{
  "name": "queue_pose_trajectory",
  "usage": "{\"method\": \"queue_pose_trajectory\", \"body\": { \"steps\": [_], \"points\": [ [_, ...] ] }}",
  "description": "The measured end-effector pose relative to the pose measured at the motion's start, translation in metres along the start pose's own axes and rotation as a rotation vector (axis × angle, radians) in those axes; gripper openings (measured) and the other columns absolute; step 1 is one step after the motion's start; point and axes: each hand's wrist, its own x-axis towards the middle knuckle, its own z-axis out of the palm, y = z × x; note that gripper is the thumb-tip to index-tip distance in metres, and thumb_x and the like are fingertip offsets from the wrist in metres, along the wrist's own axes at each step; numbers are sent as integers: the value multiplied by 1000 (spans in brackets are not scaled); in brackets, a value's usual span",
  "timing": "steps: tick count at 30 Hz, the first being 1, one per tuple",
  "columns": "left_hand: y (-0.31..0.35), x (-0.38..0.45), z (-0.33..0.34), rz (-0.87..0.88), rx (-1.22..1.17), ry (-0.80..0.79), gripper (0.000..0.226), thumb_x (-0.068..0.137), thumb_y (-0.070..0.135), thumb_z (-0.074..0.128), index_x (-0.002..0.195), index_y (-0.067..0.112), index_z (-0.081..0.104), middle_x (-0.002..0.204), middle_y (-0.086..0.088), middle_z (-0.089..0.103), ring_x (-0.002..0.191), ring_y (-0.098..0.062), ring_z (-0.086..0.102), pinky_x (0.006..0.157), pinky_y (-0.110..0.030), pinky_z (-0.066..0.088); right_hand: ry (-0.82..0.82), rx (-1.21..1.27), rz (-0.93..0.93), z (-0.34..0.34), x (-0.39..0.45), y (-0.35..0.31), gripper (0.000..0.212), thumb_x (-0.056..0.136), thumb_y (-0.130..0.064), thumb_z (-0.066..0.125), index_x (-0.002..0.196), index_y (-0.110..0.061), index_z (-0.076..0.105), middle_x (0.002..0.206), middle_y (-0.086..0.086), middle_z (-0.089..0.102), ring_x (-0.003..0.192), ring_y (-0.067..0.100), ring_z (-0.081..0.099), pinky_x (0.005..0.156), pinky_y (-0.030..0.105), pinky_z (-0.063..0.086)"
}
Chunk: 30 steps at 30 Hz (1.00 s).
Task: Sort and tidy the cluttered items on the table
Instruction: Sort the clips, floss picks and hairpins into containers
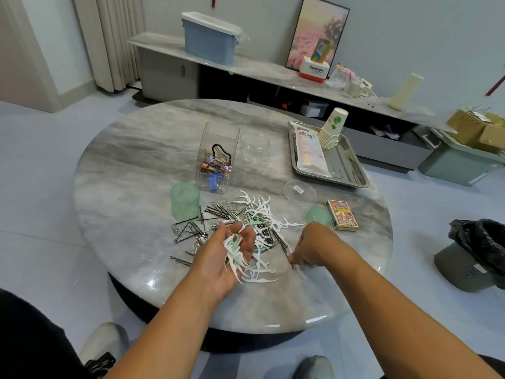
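Observation:
A mixed pile of white and green floss picks (262, 214), black hairpins (191, 231) and paper clips lies on the round marble table (131, 165). My left hand (232, 253) is palm up over the pile, its fingers curled round a bunch of floss picks. To the right, my right hand (308, 247) reaches down to the table, fingertips pinching a small dark hairpin at the pile's near right edge. A clear square box (217, 157) behind the pile holds hair clips and ties. A green cup (185, 201) stands to the pile's left.
A clear round jar (254, 147) and its lid (300, 192), a second green cup (318, 216) and a card box (343, 218) sit nearby. A steel tray (352, 170) holds a packet and stacked paper cups (333, 128). A bin with a black bag (481, 247) stands on the right floor.

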Motion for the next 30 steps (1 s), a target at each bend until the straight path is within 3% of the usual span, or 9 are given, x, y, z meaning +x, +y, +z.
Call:
{"method": "queue_pose_trajectory", "body": {
  "steps": [3, 5, 10, 14, 17, 20, 23, 27, 30],
  "points": [
    [1, -2, 0, 1, -15, -34, 42, 107, 36, 43, 120, 2, 63, 97, -21, 72, 83, -30, 73, 80, -38, 56, -18, -45, -13, -1, 3, -2, 32, 77, -37, 83, 92, -9, 77, 91, 9, 77, 87, 27, 74, 75, 31, 58],
    [3, -4, 0, -2, -29, -48, 46, 107, 39, 41, 123, 2, 63, 104, -22, 71, 92, -33, 72, 82, -42, 58, -40, -33, -50, -3, 1, -3, 32, 83, -33, 78, 99, -6, 77, 96, 11, 76, 85, 27, 70, 73, 31, 55],
    [4, -5, 1, 5, -14, -53, 49, 107, 40, 38, 123, 2, 64, 116, -23, 69, 109, -35, 68, 85, -48, 56, -72, 53, -65, -4, -4, -2, 31, 80, -24, 79, 99, 0, 75, 91, 15, 74, 69, 24, 56, 58, 26, 42],
    [8, -5, -1, 8, -37, -35, 48, 108, 39, 39, 126, 2, 63, 119, -24, 69, 111, -35, 67, 85, -49, 57, -9, 180, -82, -8, -4, 1, 24, 81, -20, 75, 87, 3, 72, 80, 13, 67, 69, 24, 52, 58, 27, 39],
    [12, -3, -2, 9, -43, -21, 45, 108, 37, 40, 127, 2, 62, 121, -24, 67, 114, -36, 66, 84, -49, 57, 85, 458, -125, -18, -3, 9, 10, 77, -7, 80, 78, -7, 70, 69, 6, 67, 63, 20, 57, 62, 31, 46],
    [13, -3, -1, -8, -28, -28, 37, 107, 30, 44, 124, 3, 63, 111, -23, 68, 106, -36, 68, 82, -47, 59, 131, 794, -276, -24, -13, 4, 26, 81, 2, 79, 104, -9, 72, 70, 4, 72, 59, 10, 65, 64, 25, 55],
    [11, -3, 2, -33, -12, -22, 35, 107, 30, 44, 119, 3, 64, 108, -23, 68, 99, -34, 69, 78, -44, 61, 203, 987, -515, -18, -35, -22, 17, 84, 4, 76, 100, -3, 75, 76, 7, 74, 66, 12, 67, 69, 26, 55],
    [12, -5, 4, -83, 20, -81, 45, 109, 33, 37, 108, -3, 64, 91, -22, 72, 75, -29, 73, 58, -35, 63, 262, 950, -781, 7, -60, -54, 9, 86, 3, 74, 94, -1, 73, 77, 12, 75, 64, 33, 71, 65, 42, 60],
    [15, -6, 0, -105, 65, -125, 54, 109, 38, 33, 105, -4, 66, 88, -22, 73, 70, -29, 75, 59, -35, 63, 419, 690, -1018, 28, -58, -61, 13, 84, -1, 76, 93, -11, 77, 92, -2, 75, 80, 12, 71, 73, 32, 57]
  ]
}}
